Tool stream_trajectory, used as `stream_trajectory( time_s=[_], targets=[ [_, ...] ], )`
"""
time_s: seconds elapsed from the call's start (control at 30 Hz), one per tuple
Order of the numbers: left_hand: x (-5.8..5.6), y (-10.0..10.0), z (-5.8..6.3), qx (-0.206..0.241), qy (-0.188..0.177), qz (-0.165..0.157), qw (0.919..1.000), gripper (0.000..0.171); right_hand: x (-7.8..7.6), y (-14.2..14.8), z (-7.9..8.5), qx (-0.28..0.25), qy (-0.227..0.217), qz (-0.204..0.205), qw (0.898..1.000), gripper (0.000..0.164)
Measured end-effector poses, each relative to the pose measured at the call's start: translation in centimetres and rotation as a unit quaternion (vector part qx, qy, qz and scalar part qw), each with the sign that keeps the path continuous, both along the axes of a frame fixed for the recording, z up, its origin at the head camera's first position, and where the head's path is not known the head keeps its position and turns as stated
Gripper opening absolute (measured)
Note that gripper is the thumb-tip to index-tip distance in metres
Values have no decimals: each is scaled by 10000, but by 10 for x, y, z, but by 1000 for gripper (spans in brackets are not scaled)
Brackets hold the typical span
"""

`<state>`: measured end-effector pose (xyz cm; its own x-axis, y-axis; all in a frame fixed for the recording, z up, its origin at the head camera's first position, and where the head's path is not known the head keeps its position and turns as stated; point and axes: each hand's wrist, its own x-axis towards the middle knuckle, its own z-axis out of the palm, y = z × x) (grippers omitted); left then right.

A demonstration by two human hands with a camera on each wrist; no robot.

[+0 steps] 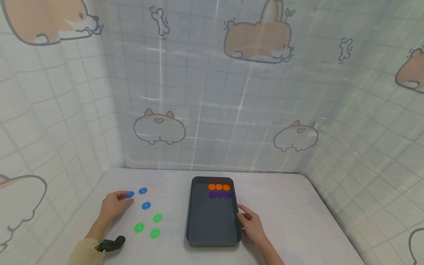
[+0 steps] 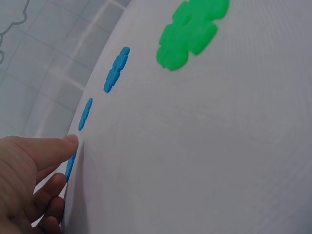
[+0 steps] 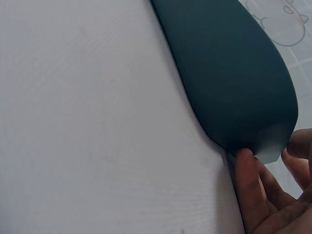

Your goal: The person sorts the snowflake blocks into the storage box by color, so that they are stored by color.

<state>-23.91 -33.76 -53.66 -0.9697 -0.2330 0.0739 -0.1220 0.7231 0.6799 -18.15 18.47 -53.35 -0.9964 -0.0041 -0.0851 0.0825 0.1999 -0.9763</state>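
Note:
My left hand (image 1: 114,206) pinches a blue flower-shaped piece (image 1: 130,194) at the table's left side; the left wrist view shows this blue piece (image 2: 71,165) between thumb and fingers. Two more blue flower pieces (image 1: 142,190) (image 1: 146,205) lie just right of that hand. Nearer the front are three green flower pieces (image 1: 155,233). With its thumb and fingers at the rim, my right hand (image 1: 253,226) grips the right side wall of a dark grey rectangular tray (image 1: 212,224). Inside, at the tray's far right, orange flower pieces (image 1: 219,187) form a row above a row of purple ones (image 1: 220,194).
A white cloth covers the table (image 1: 291,206). Curtains (image 1: 212,92) with a grid and cartoon dogs hang behind and on both sides. A black strap (image 1: 112,244) sits on the left wrist over a beige sleeve (image 1: 87,252).

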Motion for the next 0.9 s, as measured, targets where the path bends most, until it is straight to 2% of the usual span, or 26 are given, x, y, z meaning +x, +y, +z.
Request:
stream_trajectory(
  time_s=[0.4,0.73,0.9],
  targets=[
    [-5,-6,2,-236,81,5,9997,54,0,0,0,6,5,22,10000,44],
    [-9,-9,4,-284,-37,148,9995,42,1,-1,-1,39,-13,-3,10000,44],
    [-11,-6,8,-220,-189,210,9994,47,0,-1,-1,39,-47,-38,10000,44]
  ],
)
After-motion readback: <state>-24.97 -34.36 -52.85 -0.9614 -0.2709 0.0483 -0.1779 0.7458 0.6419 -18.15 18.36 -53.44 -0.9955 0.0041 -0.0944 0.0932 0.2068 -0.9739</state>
